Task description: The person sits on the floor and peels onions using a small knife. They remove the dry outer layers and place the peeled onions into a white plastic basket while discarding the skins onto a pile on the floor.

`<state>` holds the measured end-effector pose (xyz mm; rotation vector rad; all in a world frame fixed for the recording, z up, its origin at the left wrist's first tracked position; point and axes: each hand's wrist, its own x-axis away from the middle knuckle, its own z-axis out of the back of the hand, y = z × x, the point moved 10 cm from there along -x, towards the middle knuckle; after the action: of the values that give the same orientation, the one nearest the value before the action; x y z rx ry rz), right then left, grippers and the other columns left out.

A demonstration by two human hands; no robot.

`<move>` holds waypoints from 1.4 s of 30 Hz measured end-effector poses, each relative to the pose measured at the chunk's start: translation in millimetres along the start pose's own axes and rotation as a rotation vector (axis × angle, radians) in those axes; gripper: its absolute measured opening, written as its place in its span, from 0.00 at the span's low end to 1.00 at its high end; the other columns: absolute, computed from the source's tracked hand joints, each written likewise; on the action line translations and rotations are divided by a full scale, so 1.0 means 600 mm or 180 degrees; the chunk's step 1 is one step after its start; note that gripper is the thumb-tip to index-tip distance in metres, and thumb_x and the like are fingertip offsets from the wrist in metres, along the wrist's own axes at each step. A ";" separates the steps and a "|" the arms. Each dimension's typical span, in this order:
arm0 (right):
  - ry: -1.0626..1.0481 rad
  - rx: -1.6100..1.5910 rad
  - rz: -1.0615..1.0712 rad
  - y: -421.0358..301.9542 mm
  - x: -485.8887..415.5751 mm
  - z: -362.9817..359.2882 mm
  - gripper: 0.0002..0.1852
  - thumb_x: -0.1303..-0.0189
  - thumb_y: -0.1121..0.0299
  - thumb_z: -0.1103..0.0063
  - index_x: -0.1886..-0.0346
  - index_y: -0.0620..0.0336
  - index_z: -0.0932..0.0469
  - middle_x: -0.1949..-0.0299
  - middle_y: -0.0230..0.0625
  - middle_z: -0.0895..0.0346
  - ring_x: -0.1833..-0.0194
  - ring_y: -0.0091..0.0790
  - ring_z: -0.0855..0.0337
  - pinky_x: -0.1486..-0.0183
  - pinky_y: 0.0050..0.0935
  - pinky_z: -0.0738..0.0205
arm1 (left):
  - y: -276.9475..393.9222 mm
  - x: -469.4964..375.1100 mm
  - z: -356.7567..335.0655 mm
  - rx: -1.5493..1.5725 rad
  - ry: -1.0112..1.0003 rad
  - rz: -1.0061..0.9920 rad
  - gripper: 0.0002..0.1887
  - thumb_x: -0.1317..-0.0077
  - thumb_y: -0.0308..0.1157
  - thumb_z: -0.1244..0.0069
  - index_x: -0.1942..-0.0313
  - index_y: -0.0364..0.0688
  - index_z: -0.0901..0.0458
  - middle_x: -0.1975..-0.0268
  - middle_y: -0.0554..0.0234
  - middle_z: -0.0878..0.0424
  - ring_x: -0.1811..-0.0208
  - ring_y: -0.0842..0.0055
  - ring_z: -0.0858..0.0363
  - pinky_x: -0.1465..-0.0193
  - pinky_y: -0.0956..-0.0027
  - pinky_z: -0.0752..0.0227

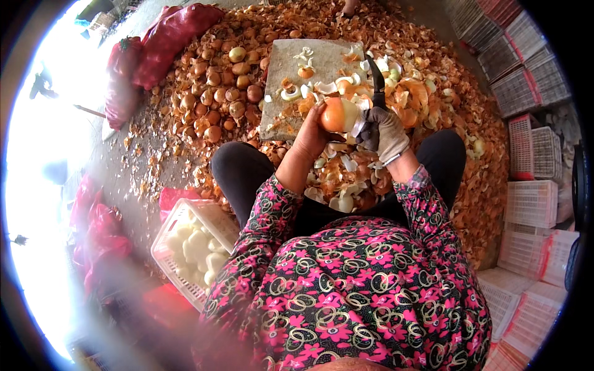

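Observation:
My bare left hand (310, 132) holds a partly peeled onion (335, 115) above the near edge of a worn board (284, 65). Orange skin covers the onion's left side; pale flesh shows on its right. My right hand (386, 132), in a dirty work glove, is at the onion's peeled side, its fingers by a whitish layer of peel. A dark, curved, knife-like tool (377, 79) sticks up from the right hand; I cannot tell whether that part is blade or handle. Cut onion ends and peel (326, 88) lie on the board.
Unpeeled onions (213, 95) are heaped left of the board, with red mesh sacks (174, 39) behind. Loose skins (468, 185) cover the floor. A white plastic crate (160, 250) of peeled onions (197, 246) stands at my left. Stacked crates (531, 201) line the right side.

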<state>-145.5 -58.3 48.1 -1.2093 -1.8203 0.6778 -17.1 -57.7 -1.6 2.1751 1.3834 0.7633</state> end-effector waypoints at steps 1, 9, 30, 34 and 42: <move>0.0046 0.0161 -0.0008 -0.007 0.004 0.000 0.08 0.47 0.68 0.40 0.71 0.63 0.25 0.84 0.35 0.27 0.87 0.30 0.27 0.85 0.28 0.30 | 0.004 0.002 0.005 -0.0267 0.0073 0.0001 0.29 0.32 0.55 0.63 0.40 0.43 0.33 0.47 0.56 0.23 0.55 0.62 0.19 0.65 0.59 0.20; -0.0595 -0.0646 -0.0263 0.027 -0.020 0.000 0.10 0.48 0.62 0.35 0.70 0.58 0.23 0.82 0.33 0.24 0.84 0.30 0.23 0.82 0.30 0.25 | 0.001 -0.005 0.004 0.0159 0.0166 -0.0208 0.26 0.33 0.47 0.56 0.42 0.38 0.33 0.49 0.54 0.23 0.52 0.63 0.22 0.50 0.58 0.25; 0.0287 0.3040 0.1436 -0.083 0.004 0.029 0.22 0.52 0.56 0.25 0.63 0.65 0.21 0.77 0.33 0.20 0.80 0.23 0.25 0.82 0.23 0.32 | 0.067 0.017 -0.009 -0.0483 0.0639 -0.0958 0.28 0.45 0.30 0.41 0.45 0.35 0.32 0.54 0.55 0.22 0.57 0.69 0.20 0.56 0.67 0.23; 0.0675 0.2938 0.0792 -0.065 -0.004 -0.007 0.17 0.48 0.61 0.28 0.67 0.66 0.20 0.76 0.30 0.19 0.79 0.18 0.27 0.76 0.20 0.31 | 0.067 0.033 -0.030 -0.1247 0.0620 -0.0814 0.32 0.51 0.26 0.37 0.45 0.36 0.31 0.54 0.58 0.22 0.57 0.74 0.21 0.61 0.74 0.23; 0.1278 0.3164 0.0572 -0.084 -0.045 0.104 0.13 0.48 0.63 0.32 0.71 0.65 0.19 0.78 0.36 0.23 0.78 0.26 0.27 0.74 0.29 0.34 | 0.059 0.032 -0.031 -0.0256 0.0212 -0.0625 0.30 0.50 0.25 0.41 0.45 0.35 0.30 0.53 0.58 0.22 0.52 0.71 0.22 0.48 0.68 0.27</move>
<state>-218.0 -102.2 46.9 -0.7347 -0.8299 1.1524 0.8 -52.4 38.6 1.9346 1.5449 0.8084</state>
